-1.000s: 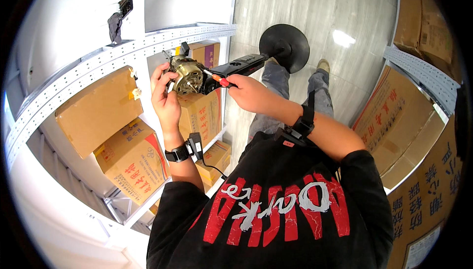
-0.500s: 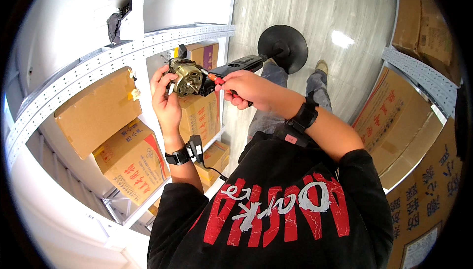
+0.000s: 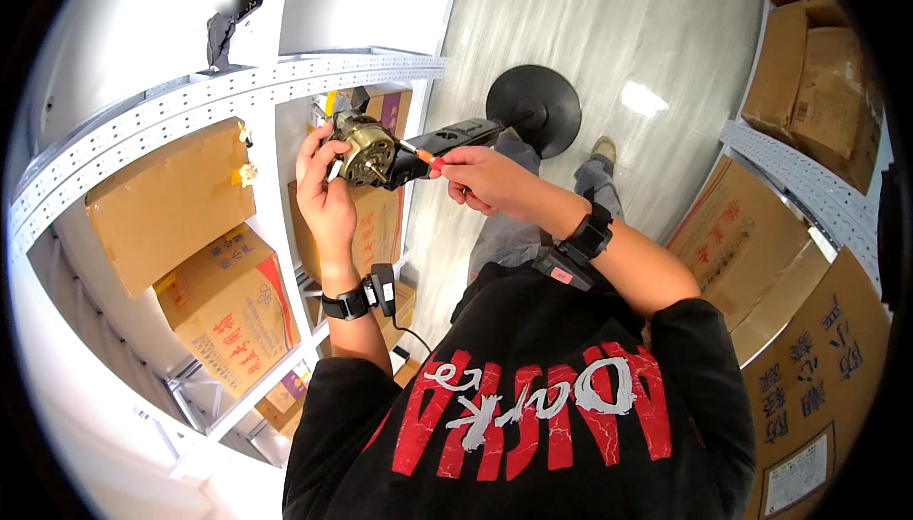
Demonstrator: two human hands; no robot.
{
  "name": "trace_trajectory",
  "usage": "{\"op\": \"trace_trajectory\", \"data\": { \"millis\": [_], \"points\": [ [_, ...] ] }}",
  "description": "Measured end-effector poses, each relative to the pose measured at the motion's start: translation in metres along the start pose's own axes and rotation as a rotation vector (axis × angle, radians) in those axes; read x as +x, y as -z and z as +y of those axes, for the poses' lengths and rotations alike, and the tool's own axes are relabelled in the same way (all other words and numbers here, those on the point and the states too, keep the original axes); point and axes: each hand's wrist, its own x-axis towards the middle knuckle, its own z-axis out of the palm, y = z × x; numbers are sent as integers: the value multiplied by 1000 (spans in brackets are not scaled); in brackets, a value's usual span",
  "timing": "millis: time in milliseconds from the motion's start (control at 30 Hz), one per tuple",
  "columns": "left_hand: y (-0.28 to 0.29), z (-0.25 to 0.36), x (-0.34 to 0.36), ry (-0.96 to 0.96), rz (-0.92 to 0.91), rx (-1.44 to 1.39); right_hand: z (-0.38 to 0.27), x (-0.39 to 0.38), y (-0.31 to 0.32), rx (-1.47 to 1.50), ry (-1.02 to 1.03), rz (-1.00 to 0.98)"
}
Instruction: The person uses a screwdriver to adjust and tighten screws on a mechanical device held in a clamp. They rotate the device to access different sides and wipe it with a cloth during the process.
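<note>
My left hand (image 3: 325,177) grips the near-left side of a brass-coloured motor (image 3: 364,154) on a black column (image 3: 456,139) with a round black base (image 3: 533,111) on the floor. My right hand (image 3: 475,177) is closed around a screwdriver (image 3: 426,157) with a red and orange handle, whose tip reaches the right side of the motor. A silver shaft sticks out of the motor's front. Black bands with small devices are on both my wrists, the left one with a cable. My feet and legs show below the column.
A white perforated metal shelf (image 3: 181,92) on the left carries cardboard boxes (image 3: 166,206) below and small dark items (image 3: 223,39) on its upper board, partly blurred. More shelving (image 3: 799,163) and boxes (image 3: 799,73) stand on the right. The pale floor (image 3: 628,35) runs between them.
My right fingers have shifted and curled around the screwdriver's handle, and the wrist has turned slightly. My left hand still holds the motor. The view has shifted a little, moving the base leftward and down.
</note>
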Motion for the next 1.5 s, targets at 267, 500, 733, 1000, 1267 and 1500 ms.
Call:
{"op": "trace_trajectory", "data": {
  "millis": [267,500,733,1000,1267,1500],
  "points": [
    [-2,-18,-4,16,-38,-73,19,10,-7,-21,117,77],
    [-2,-15,-1,-4,-53,-79,29,16,-5,-29,231,69],
    [-3,-20,-2,17,-42,-135,19,12,-6,-12,153,74],
    [-3,-20,-1,-1,-32,-112,22,12,-3,-22,200,77],
    [-5,-21,-1,15,-16,-147,23,15,-2,-17,169,84],
    [-5,-20,-2,-1,-20,-131,10,7,-2,79,73,8]
  ]
}}
